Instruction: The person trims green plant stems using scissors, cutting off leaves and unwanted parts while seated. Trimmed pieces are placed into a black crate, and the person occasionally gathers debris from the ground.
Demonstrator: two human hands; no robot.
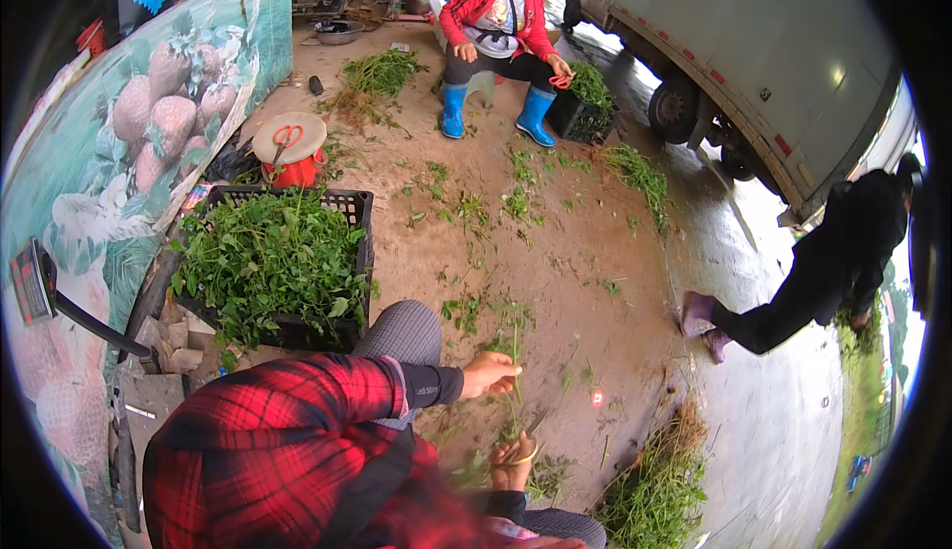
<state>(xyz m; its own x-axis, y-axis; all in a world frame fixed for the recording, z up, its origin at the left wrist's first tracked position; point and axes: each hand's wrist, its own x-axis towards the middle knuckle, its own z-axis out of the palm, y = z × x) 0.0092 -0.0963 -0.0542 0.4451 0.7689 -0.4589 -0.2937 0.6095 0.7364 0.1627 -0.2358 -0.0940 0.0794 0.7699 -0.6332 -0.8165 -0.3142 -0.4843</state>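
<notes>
My left hand (491, 375) pinches a thin green plant stem (516, 347) between thumb and fingers. Just below it, my right hand (512, 463) grips a pair of scissors (526, 457) with a pale yellow handle. Their blades point up near the lower part of the stem and look blurred. Beside my left knee stands a black plastic crate (355, 210) heaped with leafy green cuttings (271, 259). On the floor to the right lies a pile of uncut-looking plants with brown roots (658, 467).
Opposite sits a person (494, 21) in blue boots holding red scissors (560, 82) near another crate (580, 123). Red-handled scissors (286, 140) rest on a round-topped red bucket (294, 169). A person in black (825, 266) bends by a parked truck (751, 58). Leaf scraps (465, 312) litter the floor.
</notes>
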